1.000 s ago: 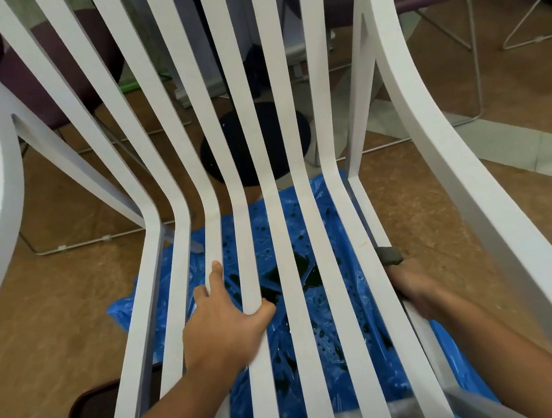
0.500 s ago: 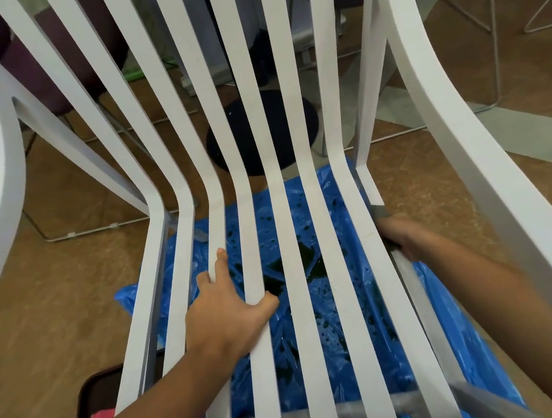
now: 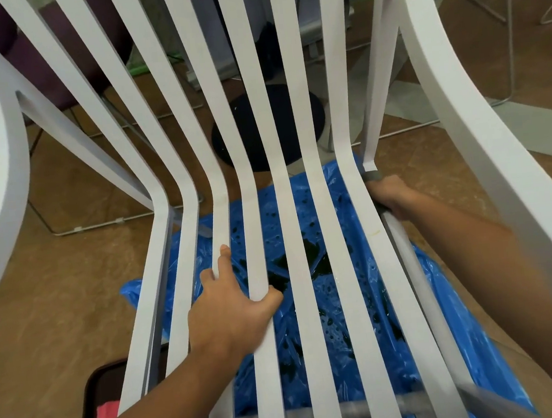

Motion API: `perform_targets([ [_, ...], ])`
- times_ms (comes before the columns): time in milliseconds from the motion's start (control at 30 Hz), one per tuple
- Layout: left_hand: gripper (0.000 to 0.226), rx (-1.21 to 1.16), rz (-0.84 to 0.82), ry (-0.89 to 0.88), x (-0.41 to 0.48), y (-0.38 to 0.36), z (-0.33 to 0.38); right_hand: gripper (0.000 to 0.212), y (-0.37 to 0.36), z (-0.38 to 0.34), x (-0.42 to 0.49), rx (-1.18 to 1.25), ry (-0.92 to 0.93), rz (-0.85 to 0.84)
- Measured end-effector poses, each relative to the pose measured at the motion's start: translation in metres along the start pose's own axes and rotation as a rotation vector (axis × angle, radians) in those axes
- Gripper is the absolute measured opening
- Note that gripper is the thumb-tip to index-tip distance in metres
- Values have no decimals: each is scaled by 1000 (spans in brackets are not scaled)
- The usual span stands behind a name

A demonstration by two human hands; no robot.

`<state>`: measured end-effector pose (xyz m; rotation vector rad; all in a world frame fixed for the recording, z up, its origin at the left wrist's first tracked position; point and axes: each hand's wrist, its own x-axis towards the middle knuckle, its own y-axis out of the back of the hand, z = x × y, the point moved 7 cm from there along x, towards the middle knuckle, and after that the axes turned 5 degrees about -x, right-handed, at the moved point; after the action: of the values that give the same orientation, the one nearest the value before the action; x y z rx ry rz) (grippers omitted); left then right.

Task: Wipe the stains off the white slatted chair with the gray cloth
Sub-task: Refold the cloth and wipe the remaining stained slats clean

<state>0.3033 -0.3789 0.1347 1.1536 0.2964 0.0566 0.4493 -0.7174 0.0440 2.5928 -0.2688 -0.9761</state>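
Note:
The white slatted chair (image 3: 283, 208) fills the view, its slats running from the seat up into the back. My left hand (image 3: 232, 309) lies flat across the middle seat slats, thumb hooked around one slat. At the seat's right edge, my right hand (image 3: 388, 194) presses the gray cloth (image 3: 373, 176) against the outermost slat, close to where the seat bends into the back. Only a small corner of the cloth shows above my fingers. A faint yellowish stain (image 3: 375, 232) sits on that slat below the hand.
A blue plastic sheet (image 3: 447, 320) with dark wet patches lies on the brown floor under the seat. A dark round base (image 3: 268, 127) stands behind the chair. Purple chairs with wire legs (image 3: 507, 35) surround it. A dark tray (image 3: 98, 404) with something pink sits lower left.
My right hand has slid the gray cloth up the outer right slat toward the back bend. My left hand has stayed in place on the middle slats.

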Motion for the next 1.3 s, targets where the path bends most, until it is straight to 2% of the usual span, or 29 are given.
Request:
perform_targets([
  [133, 106, 7, -3, 17, -1, 0, 0, 10, 0, 30, -20, 14, 24, -17],
  [333, 104, 32, -29, 38, -1, 1, 1, 25, 1, 87, -68, -16, 6, -37],
  [467, 104, 19, -31, 22, -3, 4, 2, 15, 6, 113, -120, -69, 31, -48],
  [633, 106, 7, -35, 15, -3, 4, 2, 35, 9, 132, -172, -135, 105, -61],
  [767, 107, -14, -41, 23, -4, 4, 1, 45, 12, 145, -184, -201, 88, -84],
  [900, 107, -51, -23, 19, -7, 7, 0, 26, 24, 133, -204, -225, 68, -157],
  [1000, 101, -92, 26, -17, -10, 12, 4, 25, 47, 125, -205, -189, 44, -66],
  [1133, 79, -134, 140, -121, -15, 22, 6, 23, 94, 93, -213, 143, 29, 52],
  [1200, 65, -134, 198, -190, -20, 29, 9, 6, 126, 68, -222, 261, 73, 131],
  [1300, 40, -220, 224, -265, -31, 45, 21, 19, 172, 26, -244, 556, 132, 242],
])
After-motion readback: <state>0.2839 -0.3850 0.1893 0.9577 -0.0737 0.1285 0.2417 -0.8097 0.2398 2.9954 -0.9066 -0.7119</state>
